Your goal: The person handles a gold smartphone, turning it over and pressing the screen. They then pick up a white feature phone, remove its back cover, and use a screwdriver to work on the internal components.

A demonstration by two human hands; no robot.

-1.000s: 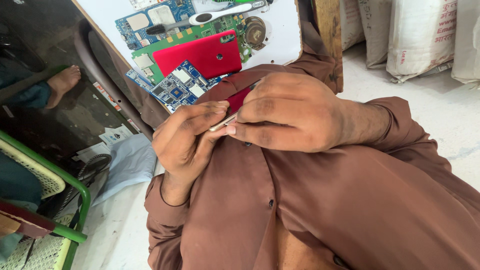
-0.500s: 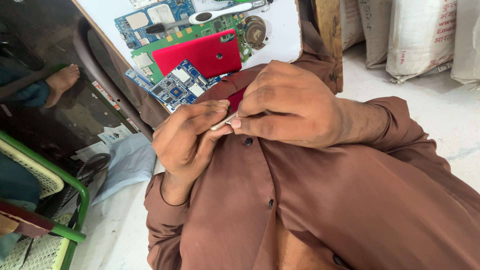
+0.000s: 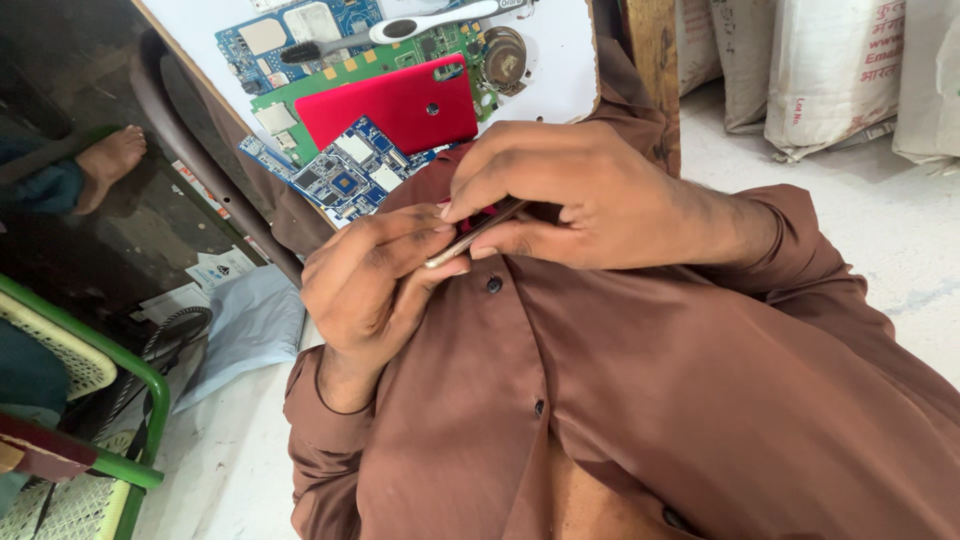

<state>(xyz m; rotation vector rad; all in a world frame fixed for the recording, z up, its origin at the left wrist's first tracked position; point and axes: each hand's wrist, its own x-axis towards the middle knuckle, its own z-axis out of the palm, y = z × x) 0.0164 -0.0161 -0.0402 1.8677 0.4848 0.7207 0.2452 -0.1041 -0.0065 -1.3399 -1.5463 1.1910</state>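
Both hands are closed on a thin silver-edged phone with a red back [image 3: 478,232], held edge-on against the brown shirt [image 3: 640,400]: left hand [image 3: 375,285] underneath, right hand [image 3: 570,195] pinched over the top. Circuit boards [image 3: 350,175] are spread on the white table [image 3: 560,70] behind.

white table [image 3: 560,70] | circuit boards [image 3: 350,180] | red phone cover [image 3: 395,105] | toothbrush [image 3: 400,30]

Pale floor [image 3: 900,250], white sacks [image 3: 820,70], green chair [image 3: 130,380]

Single head-worn view, looking steeply down, close over both hands: left hand [image 3: 375,290], right hand [image 3: 570,195]. White worktop [image 3: 560,70] lies just beyond them.
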